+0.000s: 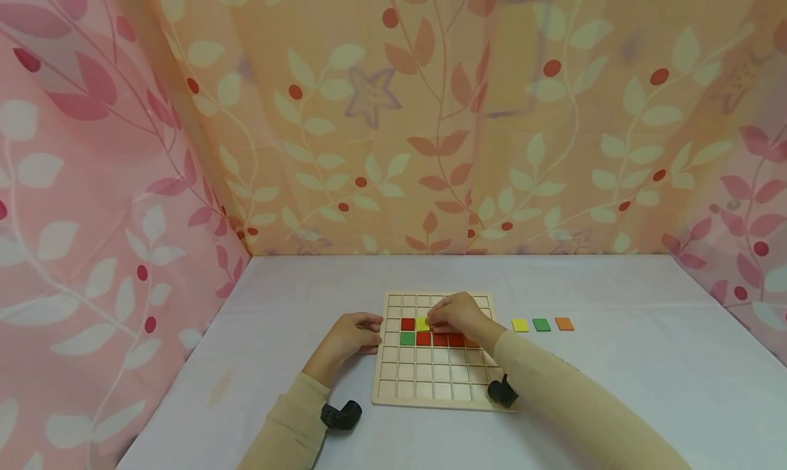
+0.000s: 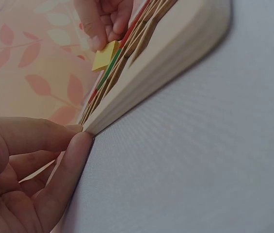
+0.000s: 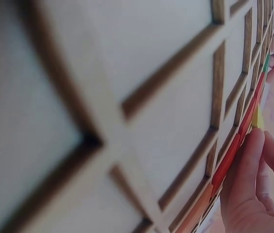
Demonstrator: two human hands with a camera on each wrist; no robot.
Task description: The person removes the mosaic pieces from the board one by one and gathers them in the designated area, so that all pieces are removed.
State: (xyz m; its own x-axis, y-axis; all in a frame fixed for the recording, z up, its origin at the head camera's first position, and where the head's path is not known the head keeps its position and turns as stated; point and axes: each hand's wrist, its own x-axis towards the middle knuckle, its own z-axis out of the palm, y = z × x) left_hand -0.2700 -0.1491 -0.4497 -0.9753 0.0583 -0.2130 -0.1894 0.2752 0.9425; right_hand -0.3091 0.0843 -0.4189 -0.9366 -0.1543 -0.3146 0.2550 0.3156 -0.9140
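Observation:
A wooden grid board (image 1: 393, 391) lies on the table. My right hand (image 1: 461, 314) reaches over it and pinches a yellow tile (image 1: 421, 324) by its edge. In the left wrist view this yellow tile (image 2: 105, 56) stands tilted, raised above the grid. Left of it sits a red tile (image 1: 408, 324); in the row below are a green tile (image 1: 408, 338), several red tiles (image 1: 423, 339) and an orange tile (image 1: 471, 343), partly hidden by the right hand. My left hand (image 1: 347, 337) grips the board's left edge between thumb and fingertips.
Right of the board lie a loose yellow tile (image 1: 520, 325), a green tile (image 1: 542, 324) and an orange tile (image 1: 564, 324) in a row. Black wrist cameras (image 1: 341, 415) sit at both sleeves. Patterned curtains (image 1: 369, 149) stand behind and beside the table.

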